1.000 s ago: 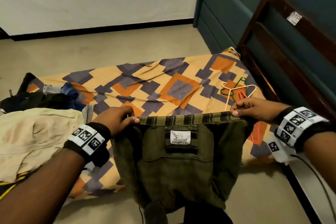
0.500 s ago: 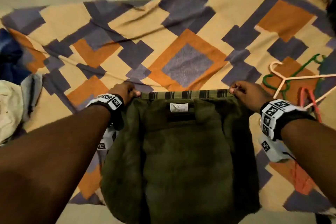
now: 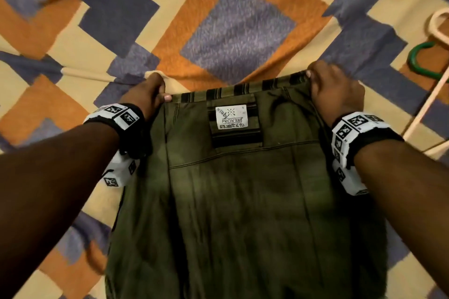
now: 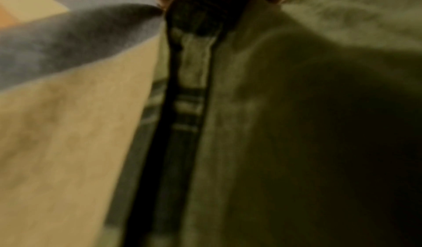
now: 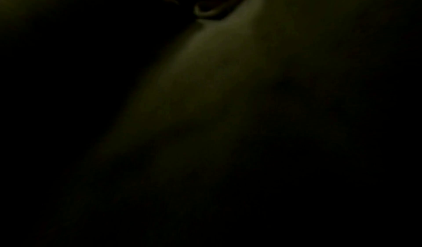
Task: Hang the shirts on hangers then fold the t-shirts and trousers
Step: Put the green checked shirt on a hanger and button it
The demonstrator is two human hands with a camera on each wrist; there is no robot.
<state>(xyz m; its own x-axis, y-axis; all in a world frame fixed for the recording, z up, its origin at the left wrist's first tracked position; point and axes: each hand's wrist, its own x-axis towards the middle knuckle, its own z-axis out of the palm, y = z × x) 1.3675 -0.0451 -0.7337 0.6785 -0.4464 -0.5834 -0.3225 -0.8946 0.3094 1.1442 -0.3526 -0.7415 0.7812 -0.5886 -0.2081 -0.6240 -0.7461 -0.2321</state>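
Bed fills the head view, covered by a sheet in orange, cream and grey-blue blocks; bed sheet also shows in the left wrist view, blurred.

Olive trousers lie on the sheet, waist end away from the camera, legs running down toward the near edge of the frame. Waistband is pulled roughly straight between the two hands; its inner lining is striped dark and olive. White label sits just below the waistband at centre, printed "PROVERB" with handwritten digits under it.

Left hand pinches the left end of the waistband, thumb on top, fingers curled under the cloth. Left wrist view confirms it: fingertips at the top edge clamp the striped band, trousers hanging below them. Right hand grips the right end, fingers curled over the band edge. Right wrist view is almost black, only dim olive cloth visible, so no detail on that grip from there.

Both wrists carry black bands with white marker blocks: left wrist band, right wrist band.

Right of the trousers, on the sheet: cream hanger partly cut off by the frame edge, green hanger lying near its hook. Both are apart from the trousers.
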